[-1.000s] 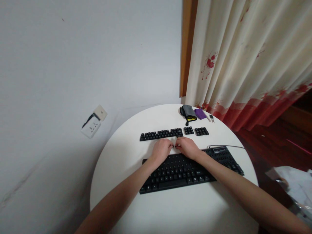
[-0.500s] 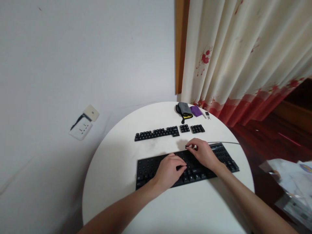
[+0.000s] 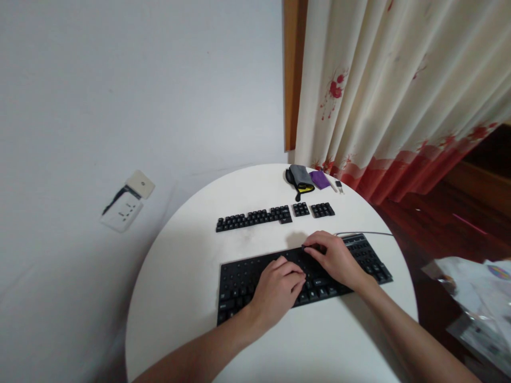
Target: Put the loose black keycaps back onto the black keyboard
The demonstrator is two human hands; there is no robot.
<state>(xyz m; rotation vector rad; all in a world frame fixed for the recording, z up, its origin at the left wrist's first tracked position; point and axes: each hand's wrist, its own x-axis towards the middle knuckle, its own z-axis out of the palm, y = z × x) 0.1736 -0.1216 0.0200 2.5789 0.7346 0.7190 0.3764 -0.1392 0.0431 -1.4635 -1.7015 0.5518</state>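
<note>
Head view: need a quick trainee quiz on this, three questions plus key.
1. Multiple choice: which one pinches a small dark piece at the far edge of the keyboard? A) left; B) right; C) neither.
2. True or false: as the camera sees it, the purple item lies to the right of the gray item.
3. Count: how many separate clusters of black keys lie on the table beyond the keyboard?

Key
1. B, the right hand.
2. True.
3. Three.
</note>
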